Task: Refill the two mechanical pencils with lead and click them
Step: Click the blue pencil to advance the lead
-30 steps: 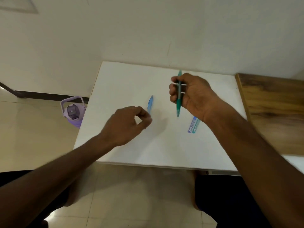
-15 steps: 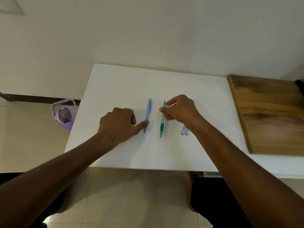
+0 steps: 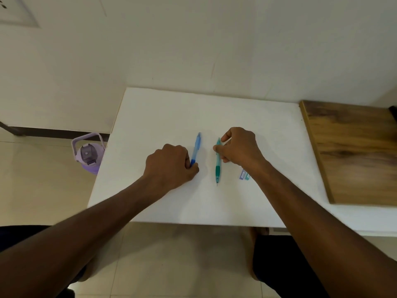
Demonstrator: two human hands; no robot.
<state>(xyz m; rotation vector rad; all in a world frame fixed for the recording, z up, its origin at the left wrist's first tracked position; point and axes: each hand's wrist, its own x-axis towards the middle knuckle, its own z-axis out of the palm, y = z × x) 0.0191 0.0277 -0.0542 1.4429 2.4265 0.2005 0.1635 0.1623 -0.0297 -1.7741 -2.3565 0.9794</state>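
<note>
Two mechanical pencils lie side by side on the white table (image 3: 163, 108), tips toward me. My left hand (image 3: 169, 166) grips the lower end of the blue pencil (image 3: 196, 147), hiding its tip. The green pencil (image 3: 218, 166) rests flat a little to the right, its metal tip bare. My right hand (image 3: 239, 148) pinches its upper part between thumb and fingers. Two small lead cases (image 3: 244, 175), one purple and one teal, lie just right of the green pencil, partly hidden by my right wrist.
A wooden board (image 3: 354, 151) covers the table's right side. A purple water bottle (image 3: 88, 154) stands on the tiled floor left of the table. The wall runs along the table's far edge. My knees are below the front edge.
My right hand has brought the green pencil down from the air and laid it flat on the table. My left hand has closed on the blue pencil's lower end.
</note>
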